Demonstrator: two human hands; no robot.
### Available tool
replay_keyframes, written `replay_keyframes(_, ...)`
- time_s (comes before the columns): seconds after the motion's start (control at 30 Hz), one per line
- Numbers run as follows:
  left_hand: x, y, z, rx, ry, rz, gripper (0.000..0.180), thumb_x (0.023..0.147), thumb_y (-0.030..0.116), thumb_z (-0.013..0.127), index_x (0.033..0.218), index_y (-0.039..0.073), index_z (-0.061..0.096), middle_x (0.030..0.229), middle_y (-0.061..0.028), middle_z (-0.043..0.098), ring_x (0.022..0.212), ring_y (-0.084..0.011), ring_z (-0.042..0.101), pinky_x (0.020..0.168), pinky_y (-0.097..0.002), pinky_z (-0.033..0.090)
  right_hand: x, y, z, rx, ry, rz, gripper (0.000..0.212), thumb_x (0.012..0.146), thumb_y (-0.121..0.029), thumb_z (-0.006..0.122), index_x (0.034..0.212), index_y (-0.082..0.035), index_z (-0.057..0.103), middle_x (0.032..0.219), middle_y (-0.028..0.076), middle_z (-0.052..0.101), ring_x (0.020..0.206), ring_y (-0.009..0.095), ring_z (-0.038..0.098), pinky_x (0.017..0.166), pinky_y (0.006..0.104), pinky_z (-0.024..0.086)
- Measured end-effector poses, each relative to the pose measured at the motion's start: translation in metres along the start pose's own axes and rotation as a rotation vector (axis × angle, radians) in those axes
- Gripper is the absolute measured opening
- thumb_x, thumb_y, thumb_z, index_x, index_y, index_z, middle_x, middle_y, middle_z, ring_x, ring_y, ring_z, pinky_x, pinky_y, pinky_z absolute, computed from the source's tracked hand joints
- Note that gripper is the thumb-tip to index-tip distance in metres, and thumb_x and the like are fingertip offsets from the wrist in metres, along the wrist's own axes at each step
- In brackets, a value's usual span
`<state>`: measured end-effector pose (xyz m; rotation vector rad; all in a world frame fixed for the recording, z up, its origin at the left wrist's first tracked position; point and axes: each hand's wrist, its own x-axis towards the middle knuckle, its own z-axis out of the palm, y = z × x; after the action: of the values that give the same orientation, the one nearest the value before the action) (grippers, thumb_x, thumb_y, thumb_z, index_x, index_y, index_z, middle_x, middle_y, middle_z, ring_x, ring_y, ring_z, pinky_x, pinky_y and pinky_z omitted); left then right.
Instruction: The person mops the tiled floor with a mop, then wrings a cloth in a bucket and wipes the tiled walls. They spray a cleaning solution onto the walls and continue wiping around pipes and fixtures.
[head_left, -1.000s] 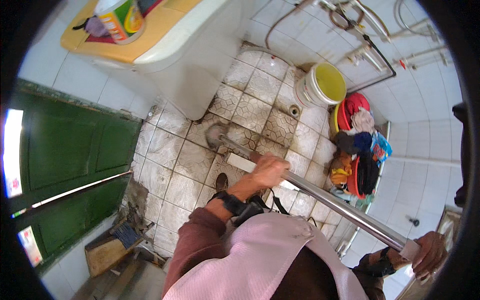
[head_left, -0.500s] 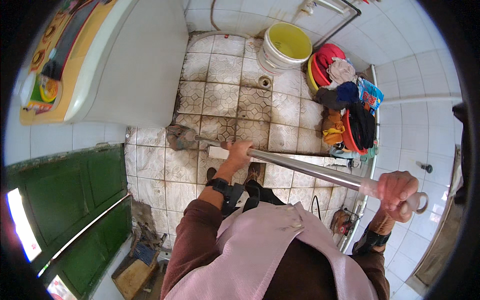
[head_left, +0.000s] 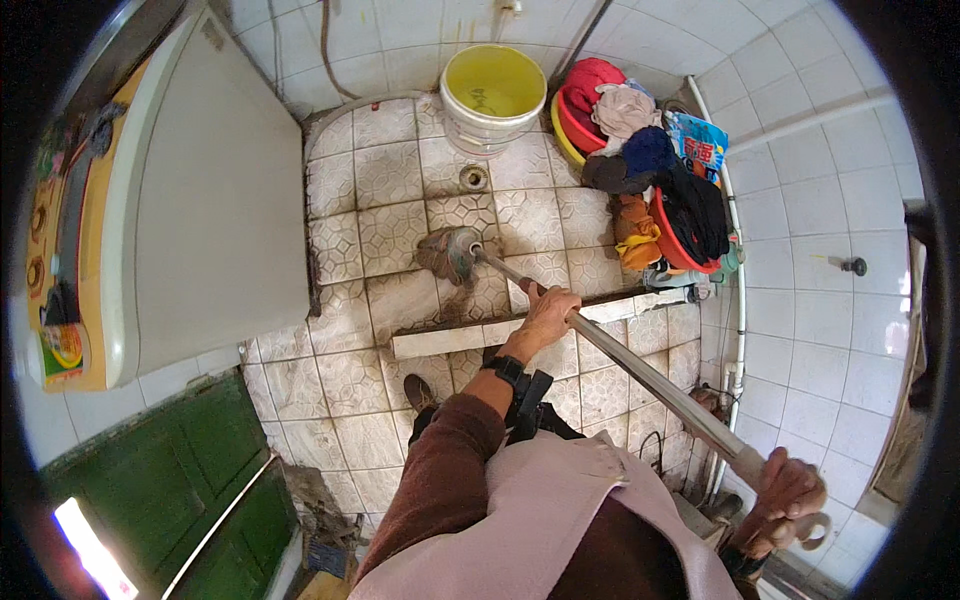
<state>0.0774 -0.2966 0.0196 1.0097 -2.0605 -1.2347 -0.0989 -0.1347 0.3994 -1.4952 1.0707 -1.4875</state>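
Left grip, right grip on one mop.

With our left hand gripping a metal pole partway along and our right hand at its near end, we rest a grey mop head on a patterned tile floor, just beyond a low white ledge. On the far side, a white bucket with a yellow interior stands behind a round drain; to its right, clothes lie heaped around a red basin. A green door fills the near left.
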Motion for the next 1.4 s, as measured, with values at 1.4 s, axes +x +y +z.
replay_keyframes(1.4, -0.147, 0.111, 0.022, -1.589, -0.054, -0.955, 0.021, 0.089, 0.013, 0.058, 0.093, -0.004, 0.046, 0.093, -0.0163, 0.055, 0.076, -0.0278, 0.061, 0.073, -0.0411, 0.054, -0.240, -0.100, 0.107, -0.173, 0.553, 0.095, 0.026, 0.078, -0.029, 0.069, 0.078, -0.011, 0.050, 0.079, 0.002, 0.047, 0.076, 0.020, 0.048, 0.090, 0.0500, 0.038)
